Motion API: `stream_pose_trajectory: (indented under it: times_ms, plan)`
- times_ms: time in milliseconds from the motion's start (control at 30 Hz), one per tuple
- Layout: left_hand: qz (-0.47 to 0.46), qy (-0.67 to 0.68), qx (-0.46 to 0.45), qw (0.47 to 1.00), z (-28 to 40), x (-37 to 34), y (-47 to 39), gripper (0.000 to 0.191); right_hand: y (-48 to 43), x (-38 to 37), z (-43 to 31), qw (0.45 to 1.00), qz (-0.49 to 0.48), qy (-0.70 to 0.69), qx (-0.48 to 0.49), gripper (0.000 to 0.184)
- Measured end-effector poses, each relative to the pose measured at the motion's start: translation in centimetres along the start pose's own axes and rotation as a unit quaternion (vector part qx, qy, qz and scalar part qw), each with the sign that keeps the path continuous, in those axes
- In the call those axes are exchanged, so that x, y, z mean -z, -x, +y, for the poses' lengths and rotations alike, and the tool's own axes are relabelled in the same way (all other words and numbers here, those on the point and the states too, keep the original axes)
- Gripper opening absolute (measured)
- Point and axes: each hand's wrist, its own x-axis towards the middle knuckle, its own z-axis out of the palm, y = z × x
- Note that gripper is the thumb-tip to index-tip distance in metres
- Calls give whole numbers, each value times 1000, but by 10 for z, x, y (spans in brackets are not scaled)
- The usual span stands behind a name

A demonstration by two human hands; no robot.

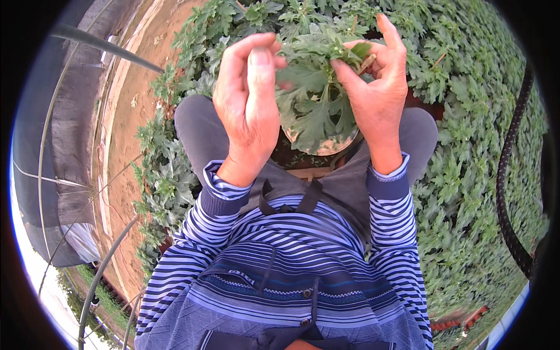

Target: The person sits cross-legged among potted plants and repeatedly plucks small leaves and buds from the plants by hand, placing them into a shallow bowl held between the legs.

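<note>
Between my knees a leafy green plant (321,111), with lobed leaves like a chrysanthemum's, rises above a pale round rim (332,148), perhaps a pot's. My right hand (378,85) pinches a green shoot (337,51) at its top between thumb and fingers. A short pale-brown stem (366,64) shows beside these fingers; whether they grip it too is unclear. On the plant's left side my left hand (249,100) is raised, its fingers bent and partly blurred. Nothing shows in it, though the thumb covers part of the fingers.
Dense rows of similar plants (472,153) spread to the right, with more plants (173,179) along the left. Beyond those runs a bare soil path (127,100). Grey tubes (109,49) and dark sheeting (72,109) stand at the left. A black cord (503,192) curves down the right rim.
</note>
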Motion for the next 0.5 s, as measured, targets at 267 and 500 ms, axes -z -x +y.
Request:
stream_pose_trajectory:
  times_ms: [267, 500]
  plan:
    - [-92, -271, -187, 940, -23, 2, 17, 15, -1, -11, -4, 989, 10, -128, -67, 79]
    - [-120, -406, -218, 879, -16, -2, 16, 19, 2, -16, -15, 987, 12, -133, -87, 76]
